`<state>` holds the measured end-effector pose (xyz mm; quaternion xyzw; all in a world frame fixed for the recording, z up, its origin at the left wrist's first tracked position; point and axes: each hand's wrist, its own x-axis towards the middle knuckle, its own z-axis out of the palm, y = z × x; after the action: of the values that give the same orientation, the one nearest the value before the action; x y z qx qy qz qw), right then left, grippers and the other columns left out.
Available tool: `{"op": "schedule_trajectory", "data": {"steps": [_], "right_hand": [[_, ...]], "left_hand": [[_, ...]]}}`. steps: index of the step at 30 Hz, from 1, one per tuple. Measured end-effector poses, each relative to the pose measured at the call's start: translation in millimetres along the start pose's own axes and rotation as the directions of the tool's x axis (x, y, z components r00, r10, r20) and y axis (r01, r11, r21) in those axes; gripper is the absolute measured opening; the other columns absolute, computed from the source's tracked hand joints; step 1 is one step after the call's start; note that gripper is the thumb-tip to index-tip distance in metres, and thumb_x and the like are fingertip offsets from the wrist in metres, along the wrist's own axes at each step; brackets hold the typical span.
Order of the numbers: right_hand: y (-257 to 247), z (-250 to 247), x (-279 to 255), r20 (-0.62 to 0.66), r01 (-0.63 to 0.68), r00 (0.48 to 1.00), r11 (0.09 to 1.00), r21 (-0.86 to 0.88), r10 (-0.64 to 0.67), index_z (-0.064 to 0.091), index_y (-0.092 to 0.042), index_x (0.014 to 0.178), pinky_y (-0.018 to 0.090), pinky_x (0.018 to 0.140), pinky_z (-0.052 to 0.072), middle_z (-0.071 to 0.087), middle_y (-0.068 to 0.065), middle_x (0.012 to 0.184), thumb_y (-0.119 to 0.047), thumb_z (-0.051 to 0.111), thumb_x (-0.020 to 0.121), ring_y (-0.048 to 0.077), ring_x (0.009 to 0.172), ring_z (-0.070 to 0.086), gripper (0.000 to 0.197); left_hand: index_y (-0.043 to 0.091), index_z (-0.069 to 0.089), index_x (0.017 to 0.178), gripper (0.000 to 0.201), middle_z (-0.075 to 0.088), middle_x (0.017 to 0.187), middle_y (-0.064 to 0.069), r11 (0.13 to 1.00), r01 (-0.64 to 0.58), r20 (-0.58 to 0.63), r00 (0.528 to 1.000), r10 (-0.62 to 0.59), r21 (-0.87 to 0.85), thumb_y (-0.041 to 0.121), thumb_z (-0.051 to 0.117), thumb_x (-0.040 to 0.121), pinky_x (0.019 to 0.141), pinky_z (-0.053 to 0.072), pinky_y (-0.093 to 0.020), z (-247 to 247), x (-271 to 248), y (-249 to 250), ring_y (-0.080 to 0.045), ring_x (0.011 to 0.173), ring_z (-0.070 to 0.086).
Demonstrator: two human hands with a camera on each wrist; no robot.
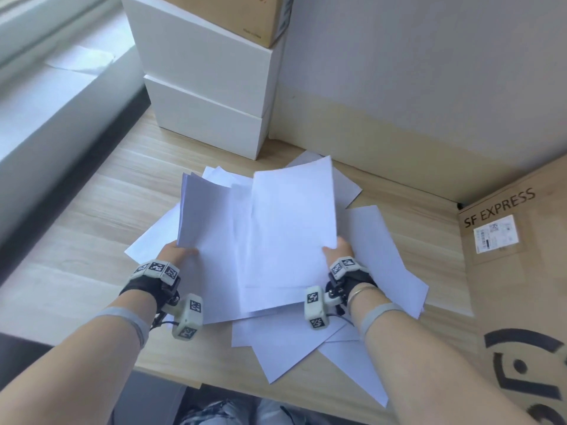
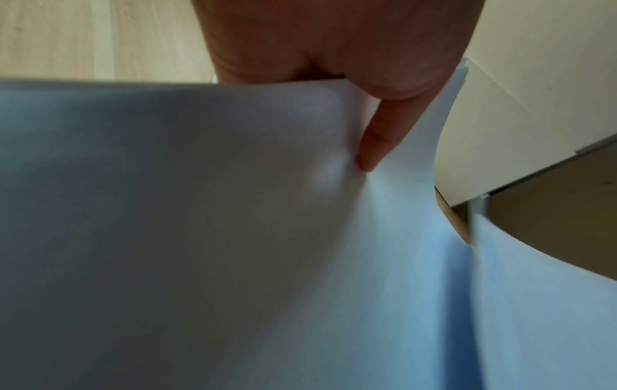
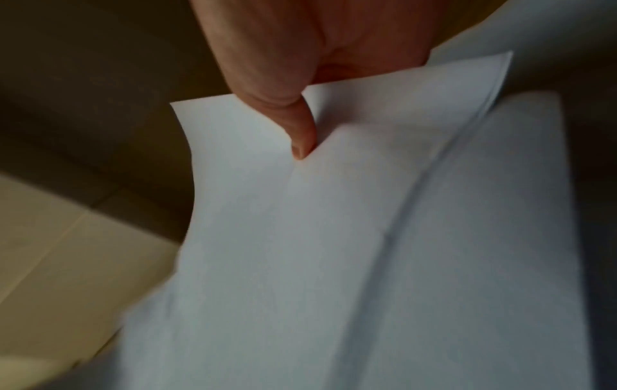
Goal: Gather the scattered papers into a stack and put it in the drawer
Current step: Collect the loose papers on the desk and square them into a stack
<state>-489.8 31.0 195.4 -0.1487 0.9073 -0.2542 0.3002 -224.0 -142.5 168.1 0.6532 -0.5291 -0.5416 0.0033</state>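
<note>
A loose bundle of white papers (image 1: 260,228) is lifted off the wooden desk (image 1: 101,191), its sheets fanned and uneven. My left hand (image 1: 176,251) grips the bundle's left edge, thumb on top; the left wrist view shows that thumb (image 2: 377,147) pressing into the papers (image 2: 233,237). My right hand (image 1: 336,250) holds the right edge, and in the right wrist view its thumb (image 3: 300,137) pinches the sheets (image 3: 333,237). Other single sheets (image 1: 383,253) still lie scattered on the desk beneath and toward the front edge (image 1: 291,354). No drawer is in view.
Two stacked white boxes (image 1: 208,96) with a brown carton (image 1: 239,13) on top stand at the back of the desk. A large SF EXPRESS cardboard box (image 1: 515,271) fills the right side. A wall (image 1: 429,72) closes the back; a window sill (image 1: 46,96) runs along the left.
</note>
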Motion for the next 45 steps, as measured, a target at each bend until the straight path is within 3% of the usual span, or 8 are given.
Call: {"op": "schedule_trajectory", "data": {"steps": [9,16,19,22,25,28,36,45], "right_hand": [[-37,70,-26,0.294,0.106,0.955,0.969,-0.224,-0.037,0.049,-0.005,0.122,0.030,0.081,0.047,0.062,0.014,0.120,-0.005,0.046,0.088,0.030,0.102,0.060,0.034],[-51,92,-30,0.465,0.173,0.884,0.893,-0.415,0.045,0.036,-0.012,0.134,0.041,0.099,0.045,0.054,0.009,0.129,-0.030,0.052,0.088,0.030,0.115,0.055,0.052],[-56,90,-25,0.423,0.163,0.906,0.920,-0.358,0.004,0.043,-0.011,0.133,0.038,0.100,0.039,0.051,0.012,0.133,-0.038,0.043,0.095,0.030,0.123,0.050,0.047],[-62,82,-12,0.275,0.126,0.960,0.959,-0.254,-0.053,0.056,-0.013,0.105,0.030,0.079,0.041,0.062,0.010,0.105,-0.033,0.039,0.097,0.025,0.094,0.054,0.027],[-69,78,3,0.174,0.087,0.984,0.967,-0.238,-0.046,0.056,-0.011,0.114,0.032,0.085,0.046,0.062,0.011,0.119,-0.018,0.041,0.094,0.029,0.105,0.059,0.025],[-80,82,16,0.152,0.111,0.986,0.958,-0.264,-0.073,0.050,-0.013,0.124,0.035,0.095,0.044,0.051,0.011,0.130,-0.016,0.048,0.091,0.030,0.118,0.052,0.033],[-99,88,42,0.077,0.062,0.997,0.889,-0.454,-0.030,0.047,-0.014,0.127,0.037,0.092,0.041,0.038,0.006,0.132,-0.036,0.073,0.075,0.030,0.125,0.036,0.062],[-90,95,48,-0.016,0.225,0.968,0.899,-0.377,-0.249,0.063,-0.017,0.089,0.032,0.091,0.035,0.043,0.002,0.125,-0.014,0.064,0.080,0.028,0.114,0.038,0.010]], "left_hand": [[-0.001,0.051,0.130,0.056,0.057,0.131,-0.022,0.998,-0.033,-0.011,0.999,0.034,0.058,0.034,0.060,0.087,0.097,0.041,-0.039,5,-6,0,-0.037,0.119,0.054],[-0.007,0.055,0.121,0.050,0.061,0.121,-0.027,0.999,0.018,-0.014,1.000,-0.018,0.051,0.023,0.067,0.083,0.080,0.042,-0.035,9,-8,3,-0.039,0.111,0.059],[-0.007,0.057,0.120,0.047,0.061,0.121,-0.028,1.000,0.015,-0.022,1.000,-0.015,0.003,0.019,0.067,0.083,0.080,0.043,-0.034,0,-7,6,-0.038,0.102,0.061],[-0.007,0.055,0.122,0.046,0.062,0.117,-0.027,0.998,0.006,-0.052,0.999,-0.010,-0.067,0.016,0.066,0.084,0.089,0.046,-0.039,-19,-3,9,-0.036,0.099,0.060],[-0.007,0.054,0.124,0.044,0.066,0.100,-0.022,0.996,-0.007,-0.069,0.998,0.001,-0.090,0.014,0.063,0.086,0.086,0.044,-0.036,-42,-3,10,-0.034,0.091,0.062],[-0.008,0.052,0.125,0.049,0.060,0.123,-0.027,0.997,0.026,-0.104,0.994,-0.033,-0.069,0.018,0.065,0.085,0.091,0.045,-0.038,-59,-3,6,-0.039,0.112,0.059],[-0.008,0.055,0.121,0.052,0.062,0.116,-0.029,0.992,0.076,-0.098,0.991,-0.086,-0.105,0.020,0.070,0.081,0.095,0.049,-0.048,-68,6,-11,-0.042,0.107,0.061],[-0.001,0.059,0.118,0.043,0.064,0.116,-0.027,0.991,0.077,-0.074,0.994,-0.086,-0.109,0.019,0.068,0.082,0.097,0.048,-0.049,-64,8,-5,-0.041,0.106,0.062]]}}
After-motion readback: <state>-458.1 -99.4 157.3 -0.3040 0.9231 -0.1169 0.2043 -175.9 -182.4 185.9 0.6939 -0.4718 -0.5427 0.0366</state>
